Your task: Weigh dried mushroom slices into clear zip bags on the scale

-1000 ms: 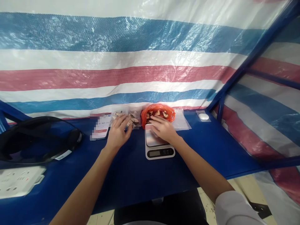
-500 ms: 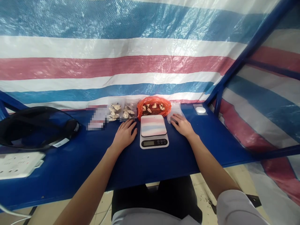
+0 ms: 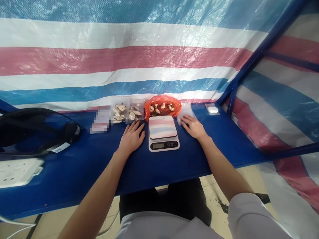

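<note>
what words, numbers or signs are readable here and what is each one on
"M": middle button of the white scale
"T": right button of the scale
Power sign: left button of the scale
Display: no digits legible
Print under the buttons: too small
White label on the black headset: too blurred
Pixelated patch right of the headset: unreadable
Power strip: no marking legible

Striped sheeting [image 3: 124,59] behind blue table [image 3: 234,139]
</note>
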Demonstrator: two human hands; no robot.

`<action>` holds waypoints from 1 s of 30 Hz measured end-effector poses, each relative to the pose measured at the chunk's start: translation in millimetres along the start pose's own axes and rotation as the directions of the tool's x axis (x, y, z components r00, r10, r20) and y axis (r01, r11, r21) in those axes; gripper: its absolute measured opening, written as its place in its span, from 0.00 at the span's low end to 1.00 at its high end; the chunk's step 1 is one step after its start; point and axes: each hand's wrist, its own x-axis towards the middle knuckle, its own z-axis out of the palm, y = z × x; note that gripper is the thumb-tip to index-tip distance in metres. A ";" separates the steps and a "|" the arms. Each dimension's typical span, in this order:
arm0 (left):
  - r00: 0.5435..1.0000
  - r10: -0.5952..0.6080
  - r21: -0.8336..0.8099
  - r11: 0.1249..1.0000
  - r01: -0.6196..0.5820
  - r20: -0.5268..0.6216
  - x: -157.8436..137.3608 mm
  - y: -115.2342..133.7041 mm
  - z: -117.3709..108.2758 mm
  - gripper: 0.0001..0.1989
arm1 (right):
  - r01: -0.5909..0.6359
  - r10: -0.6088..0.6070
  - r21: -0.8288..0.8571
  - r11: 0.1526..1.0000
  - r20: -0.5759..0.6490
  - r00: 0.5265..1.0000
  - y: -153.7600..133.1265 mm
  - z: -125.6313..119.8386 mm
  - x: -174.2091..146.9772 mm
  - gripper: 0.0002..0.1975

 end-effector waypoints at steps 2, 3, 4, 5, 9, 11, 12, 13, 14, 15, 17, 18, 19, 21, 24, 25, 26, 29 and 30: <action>1.000 -0.003 -0.011 1.000 0.003 -0.001 0.1 0.0 0.0 0.26 | -0.009 0.009 -0.008 1.000 0.003 1.000 -2.6 -2.3 -0.8 0.18; 1.000 -0.005 -0.017 1.000 0.005 -0.007 0.1 -0.1 0.2 0.26 | -0.012 0.012 -0.013 1.000 0.007 1.000 -4.3 -4.0 -1.2 0.18; 1.000 -0.009 -0.024 1.000 0.008 -0.016 0.1 -0.1 0.6 0.26 | -0.016 0.017 -0.016 1.000 0.013 1.000 -6.2 -6.2 -1.6 0.17; 1.000 -0.012 -0.030 0.999 0.011 -0.025 0.0 -0.1 1.1 0.25 | -0.023 0.024 -0.018 1.000 0.023 0.999 -8.1 -8.9 -1.6 0.17; 0.999 -0.020 -0.045 0.999 0.018 -0.042 -0.5 0.0 2.8 0.24 | -0.106 0.107 -0.007 0.994 0.075 0.991 -13.5 -20.2 4.1 0.18; 0.999 -0.020 -0.046 0.999 0.018 -0.045 -0.9 0.0 3.0 0.24 | -0.138 0.138 -0.004 0.990 0.095 0.986 -13.0 -23.4 11.3 0.19; 0.999 -0.018 -0.045 0.999 0.016 -0.047 -1.1 0.0 2.9 0.24 | -0.138 0.137 -0.003 0.990 0.104 0.985 -12.0 -23.9 15.3 0.20; 0.999 -0.016 -0.041 0.999 0.014 -0.048 -1.3 0.0 2.8 0.25 | -0.129 0.128 -0.003 0.992 0.112 0.985 -10.7 -23.7 19.4 0.20; 0.999 -0.011 -0.037 0.999 0.010 -0.048 -1.5 0.0 2.7 0.25 | -0.117 0.116 -0.003 0.993 0.121 0.986 -9.4 -22.9 23.0 0.20; 0.999 -0.008 -0.032 0.999 0.006 -0.048 -1.6 0.0 2.6 0.25 | -0.104 0.103 -0.005 0.995 0.129 0.986 -8.2 -21.7 26.0 0.20; 0.999 -0.004 -0.021 1.000 0.003 -0.048 -1.6 0.2 2.4 0.25 | -0.088 0.089 -0.015 0.996 0.138 0.986 -6.5 -18.6 29.3 0.19; 0.999 -0.003 -0.018 1.000 0.003 -0.048 -1.5 0.4 2.4 0.25 | -0.087 0.090 -0.022 0.996 0.136 0.987 -6.2 -17.1 29.7 0.19; 0.999 -0.004 -0.016 1.000 0.003 -0.047 -1.4 0.6 2.4 0.25 | -0.090 0.093 -0.030 0.996 0.130 0.987 -6.1 -15.8 29.5 0.18; 0.999 -0.006 -0.017 1.000 0.005 -0.046 -1.1 0.8 2.5 0.25 | -0.102 0.106 -0.044 0.994 0.102 0.989 -6.5 -13.8 27.9 0.17; 0.999 -0.011 -0.021 1.000 0.010 -0.044 -0.8 0.9 2.5 0.25 | -0.124 0.127 -0.058 0.991 0.061 0.990 -6.9 -11.7 25.9 0.15; 0.999 -0.013 -0.022 1.000 0.012 -0.042 -0.7 0.9 2.3 0.25 | -0.130 0.133 -0.061 0.990 0.049 0.990 -6.7 -11.1 25.6 0.15; 0.999 -0.014 -0.024 1.000 0.013 -0.040 -0.7 1.0 2.1 0.25 | -0.136 0.139 -0.064 0.989 0.036 0.990 -6.5 -10.4 25.6 0.14; 0.999 -0.015 -0.028 0.999 0.014 -0.036 -0.9 1.3 1.4 0.25 | -0.148 0.148 -0.069 0.987 0.000 0.989 -5.2 -8.8 25.6 0.13; 0.999 -0.015 -0.030 0.999 0.014 -0.037 -1.0 1.4 1.2 0.25 | -0.155 0.155 -0.069 0.985 -0.011 0.988 -4.6 -8.5 25.4 0.14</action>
